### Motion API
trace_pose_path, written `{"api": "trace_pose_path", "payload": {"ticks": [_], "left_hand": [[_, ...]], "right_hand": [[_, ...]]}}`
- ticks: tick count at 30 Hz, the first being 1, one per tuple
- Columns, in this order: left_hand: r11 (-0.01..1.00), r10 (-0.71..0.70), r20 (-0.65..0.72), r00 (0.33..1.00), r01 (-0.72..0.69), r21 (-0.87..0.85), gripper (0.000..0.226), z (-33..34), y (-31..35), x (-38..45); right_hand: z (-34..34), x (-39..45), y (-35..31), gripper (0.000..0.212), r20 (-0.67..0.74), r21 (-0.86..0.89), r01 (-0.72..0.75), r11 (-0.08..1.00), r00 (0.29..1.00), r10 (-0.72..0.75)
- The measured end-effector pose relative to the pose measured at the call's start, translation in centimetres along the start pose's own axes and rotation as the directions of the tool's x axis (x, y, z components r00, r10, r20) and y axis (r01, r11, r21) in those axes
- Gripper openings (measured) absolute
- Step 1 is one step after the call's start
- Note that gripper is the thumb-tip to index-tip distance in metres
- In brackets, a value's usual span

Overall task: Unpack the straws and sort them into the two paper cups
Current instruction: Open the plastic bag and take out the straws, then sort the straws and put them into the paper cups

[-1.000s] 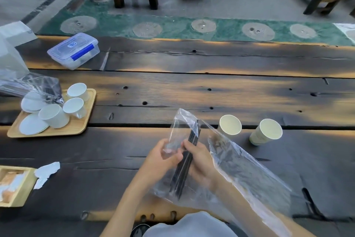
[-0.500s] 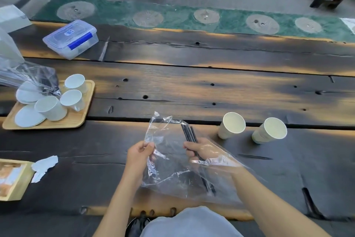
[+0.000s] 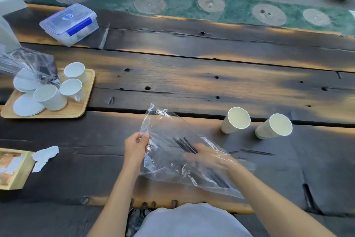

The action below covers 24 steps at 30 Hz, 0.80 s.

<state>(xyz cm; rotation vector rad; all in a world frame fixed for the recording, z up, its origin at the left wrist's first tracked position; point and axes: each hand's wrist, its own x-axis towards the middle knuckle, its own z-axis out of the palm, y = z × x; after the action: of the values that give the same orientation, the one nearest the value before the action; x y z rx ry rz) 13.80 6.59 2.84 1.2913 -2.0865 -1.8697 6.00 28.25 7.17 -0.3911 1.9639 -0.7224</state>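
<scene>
While right hand (image 3: 208, 157) grips straws (image 3: 185, 144), bag (image 3: 169, 127) covering

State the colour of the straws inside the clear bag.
Black straws, clearest in the head view.

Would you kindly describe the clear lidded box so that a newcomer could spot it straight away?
Start at the dark wooden table and look to its far left corner, beyond the wooden tray of white cups. There sits a clear plastic storage box, closed with a snap-on lid. Its blue latch sets it apart from the loose, crinkled plastic bags nearby.
</scene>
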Motion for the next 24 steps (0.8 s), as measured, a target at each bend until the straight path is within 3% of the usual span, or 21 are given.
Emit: {"api": "trace_pose_path", "payload": {"ticks": [5, 9, 12, 14, 16, 19, 24], "left_hand": [[0.993, -0.1, -0.105, 0.989, 0.093, -0.07, 0.029, 0.5, -0.9, 0.6], [0.978, -0.189, -0.185, 0.964, 0.169, -0.121, 0.028, -0.3, -3.0, 0.9], [0.926, -0.342, -0.263, 0.902, 0.276, -0.257, 0.031, -0.9, -5.0, 1.1], [0.848, -0.47, -0.283, 0.836, 0.337, -0.41, 0.015, -1.3, -5.9, 1.0], [0.755, -0.567, -0.289, 0.771, 0.347, -0.556, 0.013, -1.5, -6.9, 1.1], [0.671, -0.61, -0.277, 0.742, 0.297, -0.68, 0.019, -1.6, -7.7, 0.8], [0.581, -0.653, -0.238, 0.719, 0.274, -0.766, 0.033, -1.0, -7.5, 0.5]], "right_hand": [[1.3, 1.1, 2.4, 0.055, -0.015, -0.177, -0.095, 0.98, 0.995, 0.094], [0.6, 1.4, 3.2, 0.047, -0.006, -0.19, 0.031, 0.981, 0.999, -0.032], [-0.8, 1.5, 4.1, 0.02, -0.091, 0.069, 0.032, 0.997, 0.996, -0.026], [-1.7, 1.7, 4.7, 0.014, -0.161, 0.305, 0.036, 0.952, 0.987, 0.014], [-2.4, 2.2, 5.4, 0.014, -0.233, 0.513, 0.056, 0.857, 0.97, 0.076], [-2.9, 3.3, 6.5, 0.009, -0.274, 0.757, 0.065, 0.65, 0.935, 0.226], [-1.8, 6.0, 8.0, 0.01, -0.147, 0.903, -0.043, 0.427, 0.903, 0.403]]}}
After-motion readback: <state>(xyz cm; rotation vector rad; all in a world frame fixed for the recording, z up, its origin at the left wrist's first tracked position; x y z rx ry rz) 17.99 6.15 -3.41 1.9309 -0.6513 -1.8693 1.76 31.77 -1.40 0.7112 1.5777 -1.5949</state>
